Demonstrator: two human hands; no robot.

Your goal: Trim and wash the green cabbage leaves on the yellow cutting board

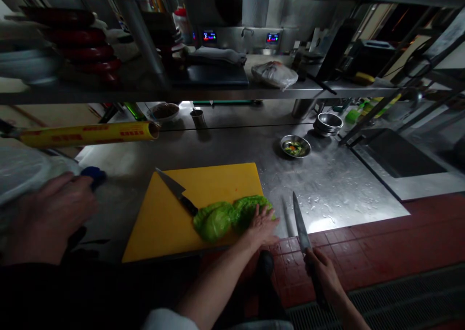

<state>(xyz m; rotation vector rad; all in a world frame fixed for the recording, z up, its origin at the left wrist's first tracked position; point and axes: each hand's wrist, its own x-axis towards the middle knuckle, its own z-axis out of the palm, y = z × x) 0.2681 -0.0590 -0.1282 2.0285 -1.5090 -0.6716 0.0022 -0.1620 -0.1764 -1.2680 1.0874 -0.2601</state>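
Note:
My left hand (263, 226) lies flat with fingers spread on green lettuce leaves (225, 216) at the near right edge of a yellow cutting board (163, 228). My right hand (323, 272) is closed round the handle of a long knife (300, 218), whose blade points away over the wet steel counter (327, 185), just right of the board. A second knife (178, 194) with a black handle lies on the board, its handle end touching the lettuce.
Another person's hand (47, 218) reaches in at the left near a blue object (93, 175). A yellow film roll (87, 134) sticks out at the left. Small steel bowls (295, 146) stand further back. A sink (395, 153) is at right, a loaded shelf (218, 90) overhead.

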